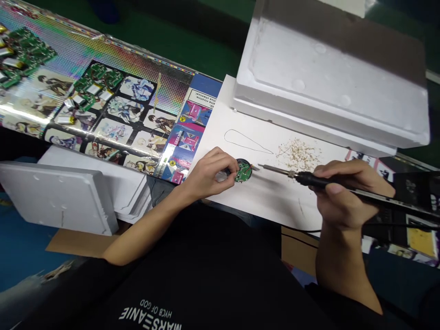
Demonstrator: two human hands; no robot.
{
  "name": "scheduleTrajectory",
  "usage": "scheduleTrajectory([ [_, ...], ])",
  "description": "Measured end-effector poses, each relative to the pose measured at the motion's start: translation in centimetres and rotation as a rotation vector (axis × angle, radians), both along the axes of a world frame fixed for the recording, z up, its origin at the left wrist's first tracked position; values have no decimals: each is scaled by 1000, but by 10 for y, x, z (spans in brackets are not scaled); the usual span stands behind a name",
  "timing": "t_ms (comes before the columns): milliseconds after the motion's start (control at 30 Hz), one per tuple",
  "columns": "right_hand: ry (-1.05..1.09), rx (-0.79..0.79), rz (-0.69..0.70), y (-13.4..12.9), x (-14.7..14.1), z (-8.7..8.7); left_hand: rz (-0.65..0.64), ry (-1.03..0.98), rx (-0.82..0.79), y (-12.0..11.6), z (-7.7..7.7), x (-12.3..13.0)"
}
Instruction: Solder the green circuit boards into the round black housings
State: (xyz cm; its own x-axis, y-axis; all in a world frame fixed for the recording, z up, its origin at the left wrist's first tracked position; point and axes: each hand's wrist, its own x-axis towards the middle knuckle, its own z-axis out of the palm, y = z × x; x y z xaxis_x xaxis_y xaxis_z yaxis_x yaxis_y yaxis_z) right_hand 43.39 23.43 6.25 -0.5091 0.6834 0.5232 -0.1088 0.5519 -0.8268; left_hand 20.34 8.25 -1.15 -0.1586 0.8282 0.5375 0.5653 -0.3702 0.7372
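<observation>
While the left hand (215,172) steadies one round green circuit board in a black ring (243,170), the right hand (350,192) holds one soldering iron with black handle and metal shaft (314,179). Two hands, both occupied. Left grip: thumb and fingers pinching the left edge of the board. Right grip: thumb and fingers closed around the iron's handle, tip pointing left. Tip is just right of the board, near one small bunch of wires with red in it (252,166); can't tell if tip and wires touch.

Board is at the near edge of one flat white sheet (220,119), middle of the bench covered at left in shiny holographic film (175,73). On the sheet: one thin dark wire loop (252,140), far side of the board; one patch of loose tan crumbs (299,155) to its right, too many to count. One large white foam box (330,68), far right.

Left on the film: two groups of green circuit boards, one nearer the middle (103,75), one at far left (30,48), boards overlapping, no exact count. Silver battery packs (92,88) lie among both, several. Lower left, below bench level: at least two white foam pieces (55,197), one tilted.
</observation>
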Motion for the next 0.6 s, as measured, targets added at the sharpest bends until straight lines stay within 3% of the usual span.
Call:
scheduleTrajectory([
  [67, 25, -49, -40, -10, -4, 2, -1, 0, -3, 0, 0, 0],
  [200, -19, -91, 55, -35, -14, -8, 2, 8, -14, 0, 0, 0],
  [433, -374, 326, 38, -63, -33, -49, 5, 31, -9, 0, 1, -1],
  [600, -368, 410, 36, -59, -39, -55, 0, 29, -4, -1, 1, 0],
])
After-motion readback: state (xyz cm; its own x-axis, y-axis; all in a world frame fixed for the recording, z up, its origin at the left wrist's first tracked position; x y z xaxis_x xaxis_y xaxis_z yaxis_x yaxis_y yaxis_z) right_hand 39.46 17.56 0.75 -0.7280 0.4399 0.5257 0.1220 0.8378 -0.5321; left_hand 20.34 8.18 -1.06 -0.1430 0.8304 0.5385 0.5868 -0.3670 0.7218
